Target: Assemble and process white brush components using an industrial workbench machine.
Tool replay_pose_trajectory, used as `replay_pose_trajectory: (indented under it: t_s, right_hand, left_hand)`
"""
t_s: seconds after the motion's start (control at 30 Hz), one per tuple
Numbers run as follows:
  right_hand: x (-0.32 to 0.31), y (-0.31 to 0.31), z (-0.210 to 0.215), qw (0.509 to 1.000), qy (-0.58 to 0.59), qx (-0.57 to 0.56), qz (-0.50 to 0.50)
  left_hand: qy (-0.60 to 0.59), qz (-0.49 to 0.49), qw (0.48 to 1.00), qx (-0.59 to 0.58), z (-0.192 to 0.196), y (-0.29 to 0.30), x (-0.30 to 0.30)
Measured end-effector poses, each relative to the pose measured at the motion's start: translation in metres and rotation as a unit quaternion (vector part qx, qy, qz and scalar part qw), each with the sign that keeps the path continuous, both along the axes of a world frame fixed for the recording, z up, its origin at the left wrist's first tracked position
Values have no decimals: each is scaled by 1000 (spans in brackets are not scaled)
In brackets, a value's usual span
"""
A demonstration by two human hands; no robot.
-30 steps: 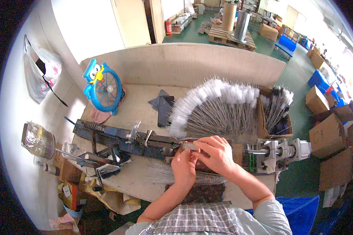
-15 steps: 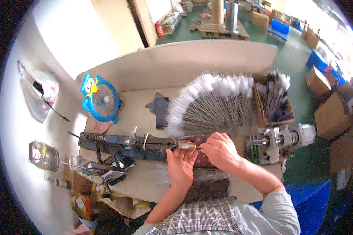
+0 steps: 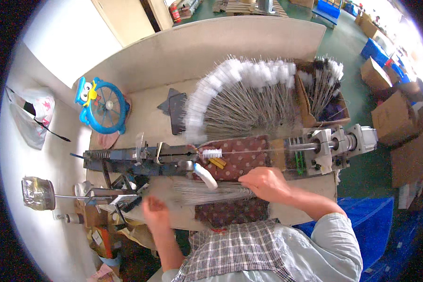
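A small white bristle brush (image 3: 212, 153) sits at the end of a thin wire in the middle of a long bench machine (image 3: 169, 155). Below it rest short yellow-brown pieces (image 3: 217, 162) on a dotted brown cloth (image 3: 249, 162). A curved white strip (image 3: 206, 176) with a blue end hangs beside the machine. My right hand (image 3: 268, 183), fingers drawn together, is over the right end of a bundle of thin wires (image 3: 211, 191); what its fingertips hold, if anything, is hidden. Motion smears my left hand (image 3: 156, 211), which is by the machine's lever frame at the table's front edge.
Finished-looking white brushes (image 3: 239, 75) lie fanned out behind the machine. Next to them stands a cardboard box (image 3: 310, 101) of brushes. A blue toy-shaped fan (image 3: 109, 105) and a dark phone-like slab (image 3: 177, 113) are at the left. A motor unit (image 3: 362, 140) ends the machine at right.
Both hands have left the machine's middle, uncovering the white brush on the wire. The left moved left and nearer me; the right moved down to the wire bundle. The view has tilted down.
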State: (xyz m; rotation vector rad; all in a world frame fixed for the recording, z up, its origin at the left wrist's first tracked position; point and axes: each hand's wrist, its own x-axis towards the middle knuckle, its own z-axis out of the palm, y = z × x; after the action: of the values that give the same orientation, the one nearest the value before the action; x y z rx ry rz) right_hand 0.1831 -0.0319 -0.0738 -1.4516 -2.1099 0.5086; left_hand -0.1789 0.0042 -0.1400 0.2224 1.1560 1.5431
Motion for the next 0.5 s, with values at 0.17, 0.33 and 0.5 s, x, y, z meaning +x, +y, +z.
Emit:
replay_pose_trajectory:
  t_s: [0.17,0.33,0.5]
  right_hand:
    - [-39,-2,-38,1000,-24,8,13]
    - [-50,6,-57,982,-188,36,4]
    - [-9,3,-12,984,-178,-2,-6]
  left_hand:
    - [138,313,937,-68,2,-6,-118]
    - [141,280,944,-105,-11,-9,-175]
    - [132,249,957,-68,-10,-15,-99]
